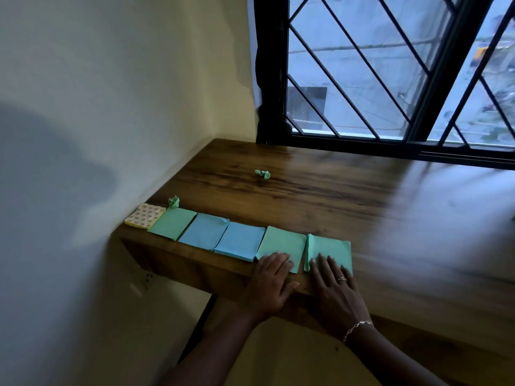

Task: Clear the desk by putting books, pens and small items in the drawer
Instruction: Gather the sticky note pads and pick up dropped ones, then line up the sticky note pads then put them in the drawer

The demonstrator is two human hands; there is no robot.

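Wood desk (306,190) set in a wall corner, barred window (362,65) behind.

At the left hand (271,285) the fingers (281,259) lie straight and flat, tips on the near edge of a green pad (284,242), thumb out along the desk edge. Nothing is gripped. The right hand (338,291) lies flat and slightly spread on the end pad (331,249), just beside the first, and also grips nothing.

Outward, the row runs leftward along the front edge toward the wall: a blue pad (242,240), a second blue pad (203,231), a far green pad (172,222), then a patterned pad (145,218).

The row's long axis is parallel to the desk edge, so I judge the left hand nearer the rest. One scrap (174,201) touches the far green pad; a back scrap (263,173) sits well apart.

The drawer is not in view, so I cannot tell which way it lies.
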